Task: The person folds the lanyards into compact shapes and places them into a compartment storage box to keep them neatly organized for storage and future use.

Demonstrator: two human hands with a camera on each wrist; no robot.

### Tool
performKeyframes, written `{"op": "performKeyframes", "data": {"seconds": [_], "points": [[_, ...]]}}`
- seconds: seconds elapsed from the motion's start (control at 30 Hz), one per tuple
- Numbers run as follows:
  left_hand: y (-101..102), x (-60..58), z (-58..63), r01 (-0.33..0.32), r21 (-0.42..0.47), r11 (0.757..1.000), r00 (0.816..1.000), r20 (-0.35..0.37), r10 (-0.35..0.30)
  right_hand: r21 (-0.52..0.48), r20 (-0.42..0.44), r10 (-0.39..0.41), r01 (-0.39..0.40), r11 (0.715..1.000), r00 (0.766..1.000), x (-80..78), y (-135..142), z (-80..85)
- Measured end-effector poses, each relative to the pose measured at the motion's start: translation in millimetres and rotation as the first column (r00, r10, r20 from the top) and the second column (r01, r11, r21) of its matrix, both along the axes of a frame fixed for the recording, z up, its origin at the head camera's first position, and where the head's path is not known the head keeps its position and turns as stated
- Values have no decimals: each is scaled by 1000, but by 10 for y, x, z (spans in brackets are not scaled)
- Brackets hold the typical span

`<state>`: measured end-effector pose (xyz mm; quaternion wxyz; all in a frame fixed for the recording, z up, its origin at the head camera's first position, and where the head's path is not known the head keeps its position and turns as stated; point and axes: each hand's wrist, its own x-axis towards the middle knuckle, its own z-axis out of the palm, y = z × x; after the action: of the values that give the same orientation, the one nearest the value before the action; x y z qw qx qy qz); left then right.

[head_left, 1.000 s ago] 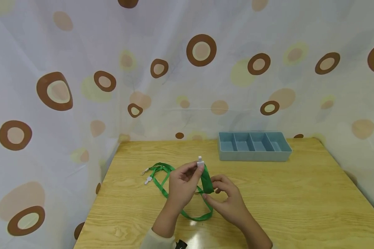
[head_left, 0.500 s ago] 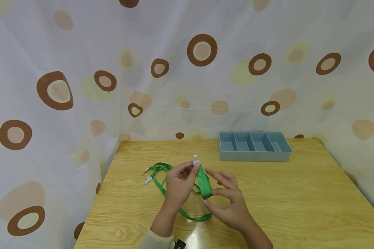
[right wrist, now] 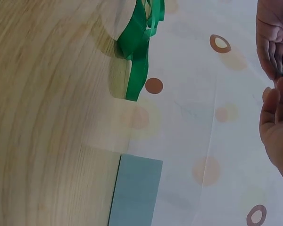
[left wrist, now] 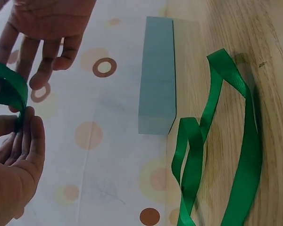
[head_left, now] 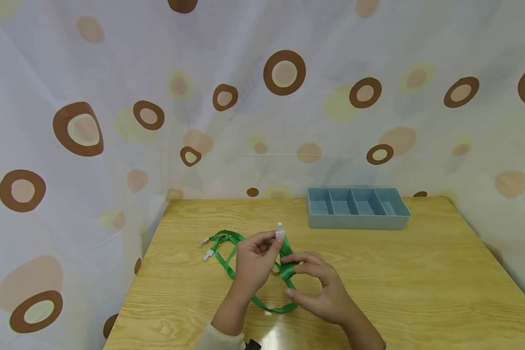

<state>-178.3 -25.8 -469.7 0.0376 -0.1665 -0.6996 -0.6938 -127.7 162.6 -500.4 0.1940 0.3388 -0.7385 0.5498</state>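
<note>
My left hand (head_left: 253, 265) pinches a green lanyard (head_left: 287, 272) just below its white plastic clip (head_left: 280, 234), between thumb and fingers. From there the green strap hangs in a folded loop. With fairly straight fingers, my right hand (head_left: 321, 287) touches the strap from the right; its thumb stands apart lower down. In the left wrist view the strap (left wrist: 9, 89) curls between both hands. More green strap (head_left: 224, 260) lies looped on the table behind and below my left hand, with two white clips (head_left: 208, 254) at its left end. Whether it joins the held strap is hidden.
At the back right of the wooden table (head_left: 398, 277) stands a blue-grey tray (head_left: 358, 222) with several compartments. A white curtain (head_left: 245, 126) with brown and beige spots hangs behind and at the sides.
My right fingers have moved onto the strap, which has gone from a long hanging fold to a bunched, bent one. My left hand keeps its pinch and has shifted slightly.
</note>
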Motion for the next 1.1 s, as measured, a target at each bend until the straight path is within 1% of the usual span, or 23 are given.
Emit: {"op": "performKeyframes", "data": {"seconds": [0.13,0.2,0.3,0.4,0.53,0.63,0.7,0.77,0.83,0.97,1.1], "points": [[3,14,-27,42,-5,999,999,31,-42,20,95,-31,30,999,995,18,40,3],[6,22,-36,69,-2,998,997,27,-69,9,103,-31,30,999,994,17,55,9],[11,24,-41,87,-9,996,996,12,-87,-6,112,-13,14,1000,994,15,66,16],[17,27,-24,83,-17,996,996,16,-82,-23,131,1,2,1000,991,11,67,15],[17,33,-7,68,-9,998,997,36,-68,-87,154,31,-18,996,988,13,65,-6],[14,31,3,61,0,998,997,45,-61,-131,146,70,-51,990,987,11,64,-24],[11,27,6,55,3,998,997,49,-55,-135,140,82,-63,989,987,12,62,-29],[8,22,10,50,6,999,998,49,-50,-118,124,63,-48,992,990,14,60,-31],[6,18,10,43,12,999,998,46,-44,-91,108,20,-10,996,994,20,56,-31],[6,12,17,27,34,999,999,24,-28,-41,49,-66,68,997,997,17,35,-46],[5,27,40,21,50,999,1000,9,-21,-38,15,-86,86,996,996,7,-3,-78]]}}
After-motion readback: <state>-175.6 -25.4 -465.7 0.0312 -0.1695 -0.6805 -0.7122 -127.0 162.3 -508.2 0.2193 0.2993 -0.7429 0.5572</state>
